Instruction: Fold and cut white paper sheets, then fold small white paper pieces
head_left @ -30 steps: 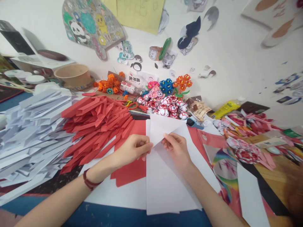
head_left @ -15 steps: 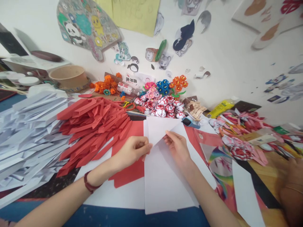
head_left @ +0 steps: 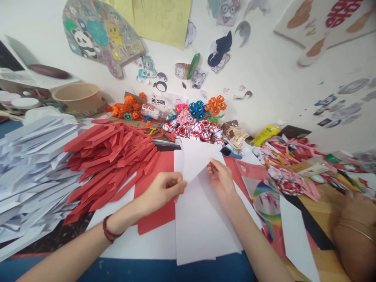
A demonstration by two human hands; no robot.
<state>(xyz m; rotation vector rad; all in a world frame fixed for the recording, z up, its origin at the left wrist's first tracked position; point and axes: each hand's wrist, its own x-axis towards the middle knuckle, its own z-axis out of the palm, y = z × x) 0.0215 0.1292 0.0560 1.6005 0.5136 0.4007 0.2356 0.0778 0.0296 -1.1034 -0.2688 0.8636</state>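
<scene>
White sheet (head_left: 196, 158) at twelve o'clock, over the paper stack (head_left: 205, 231): left hand (head_left: 163, 191) and right hand (head_left: 222, 179) pinch its near edge, fingers slightly farther apart than a moment ago, probably drawing it tauter.

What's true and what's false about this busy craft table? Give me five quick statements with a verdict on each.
1. The right hand pinches a white sheet. True.
2. The red strips lie right of the white sheet. False: they lie left of it, beside white strips.
3. A yellow paper hangs on the wall. True.
4. The dark red band circles the right wrist. False: it circles the left.
5. Another person's hand shows at the right. True.
</scene>
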